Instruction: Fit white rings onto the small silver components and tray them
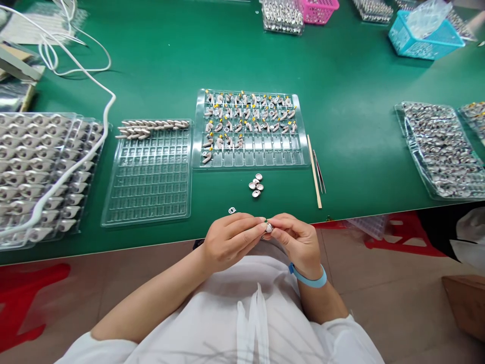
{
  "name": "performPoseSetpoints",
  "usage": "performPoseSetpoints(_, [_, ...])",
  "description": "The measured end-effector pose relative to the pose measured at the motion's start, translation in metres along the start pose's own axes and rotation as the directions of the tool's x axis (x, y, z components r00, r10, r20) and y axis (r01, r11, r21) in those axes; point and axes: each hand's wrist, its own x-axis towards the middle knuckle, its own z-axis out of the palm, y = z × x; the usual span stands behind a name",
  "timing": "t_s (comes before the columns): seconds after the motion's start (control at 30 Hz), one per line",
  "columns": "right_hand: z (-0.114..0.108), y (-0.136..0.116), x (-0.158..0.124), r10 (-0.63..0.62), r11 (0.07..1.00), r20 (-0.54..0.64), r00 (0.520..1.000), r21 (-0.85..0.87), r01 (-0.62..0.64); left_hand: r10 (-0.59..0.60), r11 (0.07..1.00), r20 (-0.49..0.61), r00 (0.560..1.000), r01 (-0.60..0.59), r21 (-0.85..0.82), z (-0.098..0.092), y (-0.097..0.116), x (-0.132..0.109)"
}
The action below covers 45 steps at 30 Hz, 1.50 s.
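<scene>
My left hand (234,237) and my right hand (299,240) meet at the table's front edge. Between their fingertips they pinch a small rounded white-and-silver part (269,228) with a bit of green at its top; its exact kind is unclear. Just beyond lie several small round metal-rimmed caps (256,186) and, nearer my left hand, thin white rings (232,210). Farther back, a clear tray (265,159) holds rows of small hook-shaped parts with yellow tips. To its left, another clear tray (147,187) has beige pieces along its far edge.
A wooden stick (314,172) and tweezers (319,172) lie to the right of the middle tray. Stacked trays of beige parts (41,177) stand left, crossed by a white cable (91,151). Filled trays (443,146), a blue basket (424,45) and a pink basket (320,11) are right and far back.
</scene>
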Motion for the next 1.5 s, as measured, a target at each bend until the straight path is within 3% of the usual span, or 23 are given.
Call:
performPoseSetpoints(0.43, [-0.0006,-0.0076,0.0014,-0.090,0.975,-0.001,0.996,-0.206,0.088,-0.028,1.000,0.019,0.999,0.028,0.015,0.0001,0.0030,0.0002])
performPoseSetpoints(1.5, [-0.0033,-0.0042,-0.0009,-0.229,0.930,0.017,0.973,-0.291,0.224,-0.064,0.998,0.041,0.997,0.065,-0.023,-0.0015,0.0083,-0.0009])
